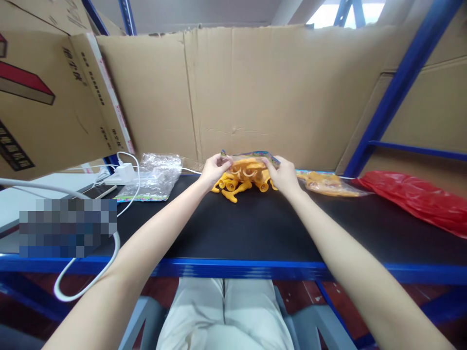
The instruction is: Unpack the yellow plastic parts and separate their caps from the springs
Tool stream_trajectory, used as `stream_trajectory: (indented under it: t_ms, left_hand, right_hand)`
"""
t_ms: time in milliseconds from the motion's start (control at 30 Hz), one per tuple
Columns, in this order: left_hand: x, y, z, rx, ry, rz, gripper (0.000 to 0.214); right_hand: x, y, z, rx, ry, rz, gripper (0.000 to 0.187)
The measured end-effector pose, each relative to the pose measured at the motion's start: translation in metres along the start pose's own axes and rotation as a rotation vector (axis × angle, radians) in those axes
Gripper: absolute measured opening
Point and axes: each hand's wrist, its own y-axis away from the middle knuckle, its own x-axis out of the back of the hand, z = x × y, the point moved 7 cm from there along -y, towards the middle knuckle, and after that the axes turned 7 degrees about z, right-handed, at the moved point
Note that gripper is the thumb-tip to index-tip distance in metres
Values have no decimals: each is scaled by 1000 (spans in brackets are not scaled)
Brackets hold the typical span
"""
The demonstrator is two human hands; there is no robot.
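A clear plastic bag (251, 163) with a coloured top edge is held up at the far side of the black shelf surface (233, 228). My left hand (215, 170) pinches its left corner and my right hand (283, 176) pinches its right corner. Several small yellow-orange plastic pieces (233, 187) lie under and inside the bag, some spilled onto the black surface just in front of it.
An empty crumpled clear bag (155, 176) lies at left beside a white charger (124, 171) and its cable. A filled bag of yellow pieces (328, 183) and a red plastic bag (416, 199) lie at right. Cardboard sheets (255, 92) wall the back; a blue rack post (397, 87) stands right.
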Motion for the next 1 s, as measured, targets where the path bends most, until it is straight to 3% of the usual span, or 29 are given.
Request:
stream_trajectory:
  t_ms: [133, 233, 400, 500, 633, 867, 1000]
  left_hand:
    - [5, 12, -21, 148, -72, -116, 19]
    - [12, 15, -32, 185, -75, -62, 19]
    - [10, 12, -31, 129, 46, 55, 18]
    - [9, 11, -24, 80, 83, 76, 23]
    - [18, 13, -9, 6, 83, 97, 32]
    - [15, 24, -26, 223, 49, -118, 34]
    - [19, 23, -29, 240, 23, -40, 17]
  right_hand:
    - [-16, 8, 9, -261, -248, -151, 53]
    - [-26, 15, 6, -389, -389, -238, 52]
    - [-35, 17, 0, -503, -684, -208, 53]
    - [-35, 15, -4, -476, -820, -185, 54]
    - [-29, 12, -11, -369, -833, -168, 57]
    - [-35, 16, -13, -385, -868, -196, 53]
    - [-37, 15, -9, -335, -800, -214, 52]
